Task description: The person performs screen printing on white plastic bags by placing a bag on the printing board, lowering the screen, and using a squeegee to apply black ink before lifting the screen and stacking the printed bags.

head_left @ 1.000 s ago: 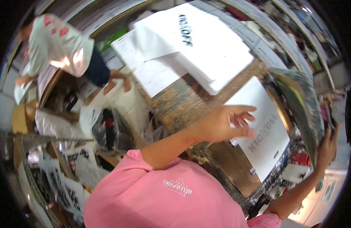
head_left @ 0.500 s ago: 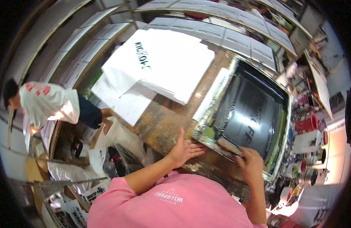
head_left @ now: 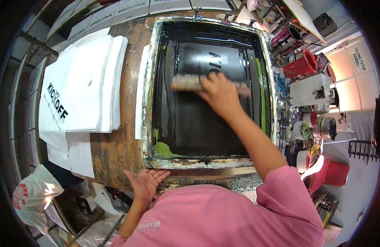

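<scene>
Well — right hand (head_left: 220,92) palm-down on squeegee (head_left: 186,83)

The screen (head_left: 202,121) is black with green streaks, the shirt (head_left: 227,216) pink.

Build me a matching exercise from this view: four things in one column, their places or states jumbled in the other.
1. Right hand
2. Left hand
3. White stack
4. Squeegee

A. On the wooden table, left of the frame
B. Held across the dark screen, inside the frame
C. Open, palm showing, by the frame's near edge
D. Gripping a bar-shaped tool

Pairs: 1-D; 2-C; 3-A; 4-B
</scene>
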### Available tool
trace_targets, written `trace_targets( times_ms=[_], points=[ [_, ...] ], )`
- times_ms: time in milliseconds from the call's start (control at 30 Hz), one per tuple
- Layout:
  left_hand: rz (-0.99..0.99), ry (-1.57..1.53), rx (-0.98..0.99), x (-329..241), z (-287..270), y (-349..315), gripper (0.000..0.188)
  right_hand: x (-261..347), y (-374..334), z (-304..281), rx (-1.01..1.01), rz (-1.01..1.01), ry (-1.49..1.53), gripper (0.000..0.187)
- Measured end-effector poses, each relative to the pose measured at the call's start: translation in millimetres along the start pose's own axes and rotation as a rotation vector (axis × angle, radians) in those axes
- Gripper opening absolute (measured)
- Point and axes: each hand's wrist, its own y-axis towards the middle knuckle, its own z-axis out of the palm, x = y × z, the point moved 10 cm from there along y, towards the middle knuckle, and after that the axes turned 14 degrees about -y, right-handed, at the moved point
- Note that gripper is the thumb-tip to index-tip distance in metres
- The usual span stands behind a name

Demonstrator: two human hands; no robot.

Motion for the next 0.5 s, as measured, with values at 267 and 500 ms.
trace_targets(
  times_ms=[267, 500],
  points=[
    [0.009, 0.023, 0.281, -0.3, 7.7, 0.9, 0.098, -111.9, 140.9, 52.8, 0.059, -0.074, -0.099, 0.044],
    [-0.021, -0.034, 0.421, -1.1, 5.4, 2.1, 0.100, -108.9, 133.6, 46.9, -0.048, -0.039, -0.183, 0.042]
  ],
)
